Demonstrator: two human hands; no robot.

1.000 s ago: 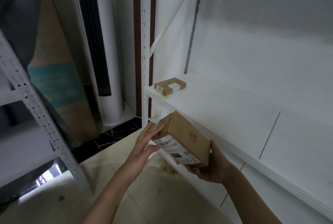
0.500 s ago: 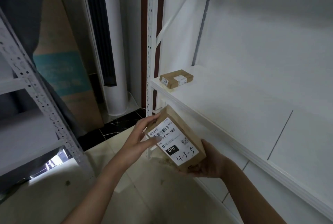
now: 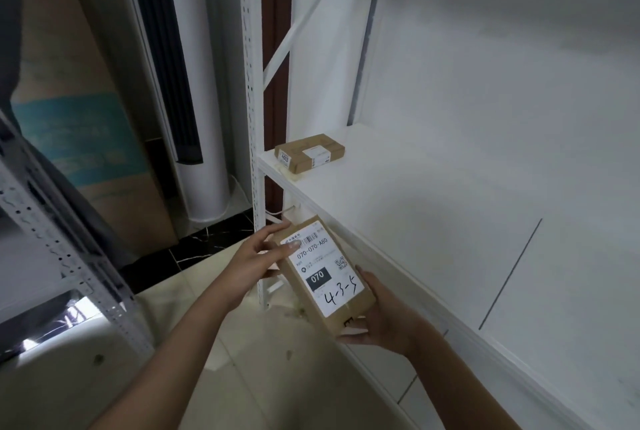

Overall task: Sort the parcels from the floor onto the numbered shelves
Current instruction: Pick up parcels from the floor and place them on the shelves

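I hold a brown cardboard parcel (image 3: pixel 323 275) in front of the white shelf (image 3: pixel 433 221), label side up. Its white label reads "070-070-A80", "070" and a handwritten "4-3-5". My left hand (image 3: pixel 258 263) holds the parcel's far end, thumb on the label's top corner and fingers along the left side. My right hand (image 3: pixel 382 318) grips the near end from below and the right. A second, smaller brown parcel (image 3: pixel 310 152) with a "4013" sticker lies flat at the shelf's far left corner.
A white perforated upright (image 3: pixel 251 118) and a diagonal brace frame the shelf's left end. Another grey shelf rack (image 3: pixel 55 235) stands at left. Behind are a white floor-standing air conditioner (image 3: pixel 194 100) and a large cardboard box (image 3: pixel 97 159). The floor is beige tile.
The parcel was turned over from its brown face to its label side and brought level. My view moved closer to the shelf; both hands stayed on the parcel.
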